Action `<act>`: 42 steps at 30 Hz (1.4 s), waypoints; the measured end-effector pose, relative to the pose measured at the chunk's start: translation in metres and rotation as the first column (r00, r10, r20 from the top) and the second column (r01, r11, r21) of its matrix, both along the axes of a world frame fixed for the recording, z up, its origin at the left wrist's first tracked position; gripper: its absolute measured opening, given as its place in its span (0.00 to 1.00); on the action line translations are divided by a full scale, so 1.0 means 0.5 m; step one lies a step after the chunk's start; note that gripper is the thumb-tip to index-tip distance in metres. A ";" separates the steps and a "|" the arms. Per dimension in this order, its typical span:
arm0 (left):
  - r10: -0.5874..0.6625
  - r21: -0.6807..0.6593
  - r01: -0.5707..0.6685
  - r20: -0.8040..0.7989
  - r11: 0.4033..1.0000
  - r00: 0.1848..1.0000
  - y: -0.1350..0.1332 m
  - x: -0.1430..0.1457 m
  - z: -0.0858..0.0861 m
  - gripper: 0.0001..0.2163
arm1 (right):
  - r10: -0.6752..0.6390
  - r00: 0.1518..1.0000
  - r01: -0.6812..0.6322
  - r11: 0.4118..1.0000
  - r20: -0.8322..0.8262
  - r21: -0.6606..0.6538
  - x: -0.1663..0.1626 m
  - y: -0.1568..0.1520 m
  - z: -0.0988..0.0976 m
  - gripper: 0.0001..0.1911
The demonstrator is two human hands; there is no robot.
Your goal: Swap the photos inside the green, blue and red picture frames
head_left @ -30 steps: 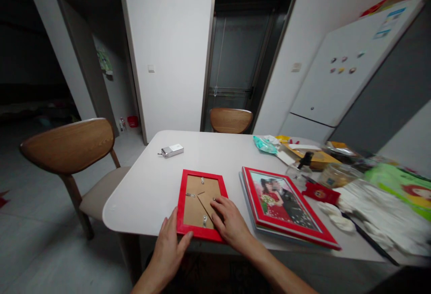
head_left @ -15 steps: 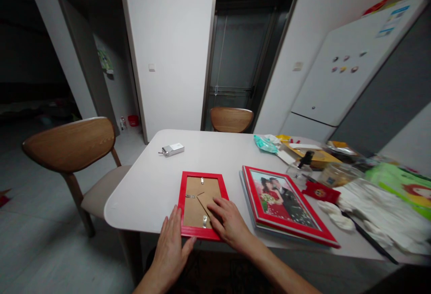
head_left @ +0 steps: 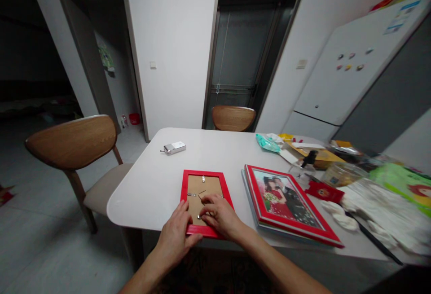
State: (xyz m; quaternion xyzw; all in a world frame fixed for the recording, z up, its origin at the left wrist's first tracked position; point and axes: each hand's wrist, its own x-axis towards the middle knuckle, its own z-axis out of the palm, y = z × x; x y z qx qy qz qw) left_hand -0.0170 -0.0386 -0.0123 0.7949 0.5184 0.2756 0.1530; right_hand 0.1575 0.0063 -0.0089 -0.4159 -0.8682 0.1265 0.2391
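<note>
A small red picture frame (head_left: 206,175) lies face down near the front edge of the white table (head_left: 151,182), its brown backing board and metal clips showing. My left hand (head_left: 175,233) rests on the frame's lower left corner, fingers lying flat and together. My right hand (head_left: 218,217) sits on the backing board with its fingers curled, the fingertips pressed at a metal clip near the lower edge. Both forearms reach in from below.
A stack of larger red frames (head_left: 289,204), topmost with a photo, lies to the right. Beyond it are a spray bottle (head_left: 305,164), a glass jar (head_left: 338,175), white cloths (head_left: 380,213) and a black tool (head_left: 373,240). A small silver device (head_left: 173,148) lies far left. Wooden chairs (head_left: 76,143) stand around.
Both hands have shifted onto the frame's lower part. My right hand's fingers have curled inward at a clip, and my left hand has moved from the frame's edge onto its corner.
</note>
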 end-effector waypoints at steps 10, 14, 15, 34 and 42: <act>-0.028 -0.059 0.027 -0.013 0.998 1.000 0.002 -0.007 0.006 0.10 | -0.378 0.916 0.386 0.922 0.133 -0.036 0.067 0.031 0.015 0.11; -0.025 -0.081 0.024 -0.009 0.996 1.000 0.005 -0.009 0.012 0.11 | -0.455 0.865 0.469 0.883 0.210 -0.021 0.060 0.049 0.010 0.10; -0.026 -0.084 0.026 -0.006 0.996 1.000 0.005 -0.009 0.014 0.11 | -0.473 0.853 0.486 0.874 0.218 -0.005 0.057 0.052 0.009 0.11; -0.032 -0.102 0.026 -0.058 0.994 0.998 0.008 -0.011 0.011 0.13 | -0.481 0.849 0.488 0.872 0.220 0.024 -0.037 0.150 0.003 0.14; -0.028 -0.117 0.022 -0.052 0.993 0.998 0.005 -0.009 0.019 0.12 | -0.518 0.827 0.528 0.849 0.219 0.016 -0.043 0.142 -0.002 0.16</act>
